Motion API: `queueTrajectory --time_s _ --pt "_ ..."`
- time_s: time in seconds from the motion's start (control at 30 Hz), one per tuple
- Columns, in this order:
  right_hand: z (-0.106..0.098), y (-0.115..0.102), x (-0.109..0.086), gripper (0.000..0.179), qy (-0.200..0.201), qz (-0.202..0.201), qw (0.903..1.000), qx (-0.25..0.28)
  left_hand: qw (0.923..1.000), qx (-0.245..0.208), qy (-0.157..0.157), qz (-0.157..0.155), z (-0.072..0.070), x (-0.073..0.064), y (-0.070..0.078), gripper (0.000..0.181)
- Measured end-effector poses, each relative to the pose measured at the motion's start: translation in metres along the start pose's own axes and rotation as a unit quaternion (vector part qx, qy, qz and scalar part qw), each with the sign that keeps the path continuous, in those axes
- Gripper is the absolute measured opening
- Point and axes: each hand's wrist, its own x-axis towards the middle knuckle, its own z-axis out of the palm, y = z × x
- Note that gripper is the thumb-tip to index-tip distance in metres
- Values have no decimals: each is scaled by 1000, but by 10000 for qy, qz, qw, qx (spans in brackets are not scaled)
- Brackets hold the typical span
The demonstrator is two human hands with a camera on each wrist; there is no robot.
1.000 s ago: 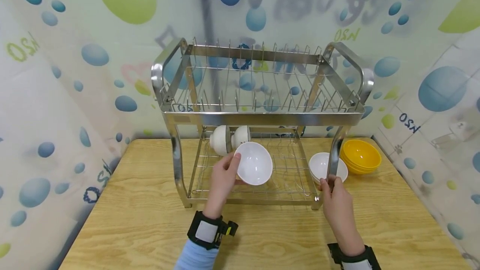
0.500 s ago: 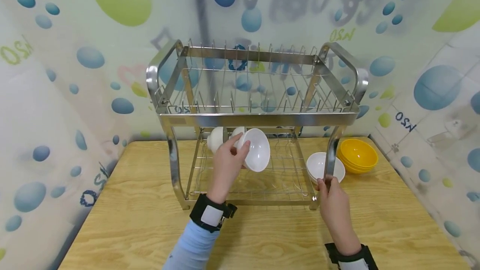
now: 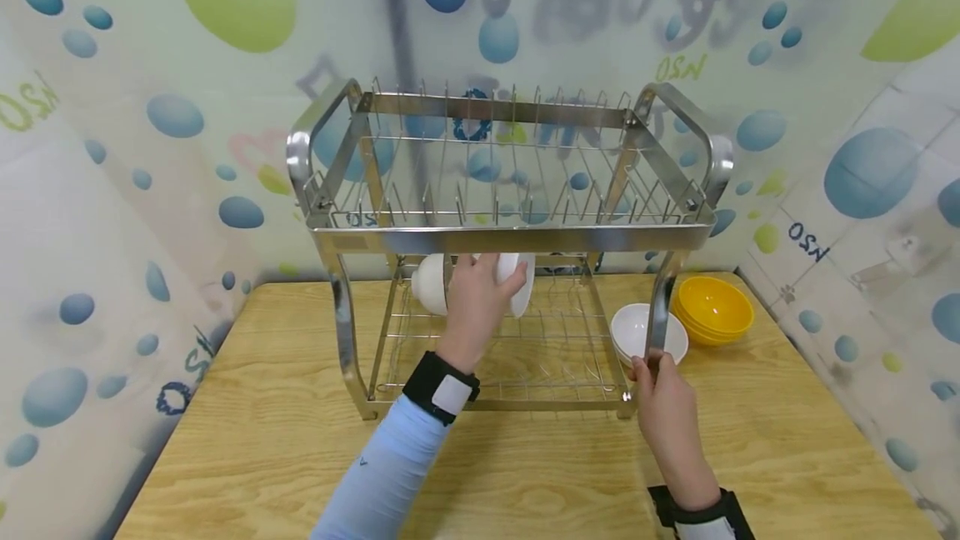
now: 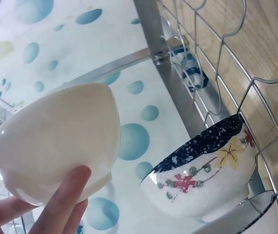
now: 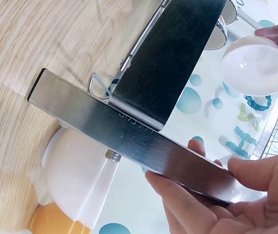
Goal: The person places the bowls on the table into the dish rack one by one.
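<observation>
My left hand (image 3: 476, 307) grips a plain white bowl (image 4: 66, 141) by its side, inside the lower tier of the metal dish rack (image 3: 517, 240). The bowl is tilted on its side, and in the head view the hand and the rack's upper front bar hide part of it. Beside it, a white bowl with a dark speckled inner rim and painted flowers (image 4: 202, 175) leans in the lower wires, with another bowl (image 4: 256, 214) next to it. My right hand (image 3: 666, 402) holds the rack's right front leg (image 5: 129, 141) between thumb and fingers.
Right of the rack, white bowls (image 3: 632, 325) stand behind its leg on the wooden table (image 3: 255, 457). Stacked yellow bowls (image 3: 716, 307) stand farther right. The upper tier (image 3: 525, 182) has upright wire dividers. A patterned wall covering (image 3: 600, 23) hangs behind.
My left hand has carried the white bowl deeper and higher into the lower tier, turning its opening from facing me toward the right. My right hand keeps its hold on the leg.
</observation>
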Motion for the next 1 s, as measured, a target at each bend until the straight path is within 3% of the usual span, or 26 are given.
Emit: queueTrajectory --time_s 0.17,0.27,0.43,0.5,0.6,0.7,0.83,0.9,1.0 --pt "-1 0 -2 31 -27 60 10000 23 9908 1019 393 804 21 13 1 38" --pt "-1 0 -2 30 -16 55 10000 36 9869 1081 473 1097 32 20 2 31" --pt "0 -1 -2 29 70 -12 10000 3 9877 944 445 1164 45 28 1 34" --pt "1 -1 -1 29 84 -43 10000 -26 9862 1081 451 1167 49 31 0 36" --pt "1 0 -1 30 85 -68 9999 -72 9767 1618 483 1329 55 35 -1 33" --pt "1 1 -1 31 84 -59 9999 -85 9648 2092 431 1533 61 38 -1 47" --pt "2 0 0 31 66 -34 10000 -35 9691 2022 136 1406 67 40 -3 60" --pt "2 0 0 29 88 -51 9999 -21 9639 2265 112 1398 70 40 -5 61" --pt "3 1 -1 28 140 -78 9999 -23 9446 2928 166 1473 77 39 -8 60"
